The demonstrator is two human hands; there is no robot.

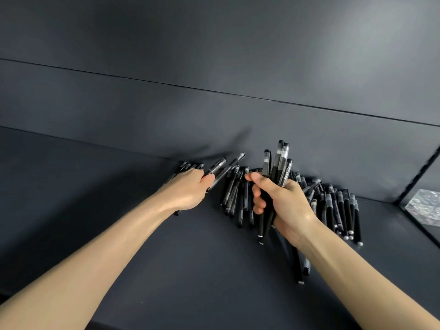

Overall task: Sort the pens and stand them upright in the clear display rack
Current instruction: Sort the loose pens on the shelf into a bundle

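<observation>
Both hands clamped, from what I see: right hand [285, 206] round an upright bundle of pens [278, 167], left hand [188, 189] gripping two pens [223, 167]. Loose pens [338, 206] piled at the shelf's [166, 246] back edge.

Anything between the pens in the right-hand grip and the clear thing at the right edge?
Yes. A row of loose black pens lies on the dark shelf between the right-hand grip, which holds a bundle of black pens, and the clear plastic piece. A dark divider edge also runs before it. Above them, nothing visible.
</observation>
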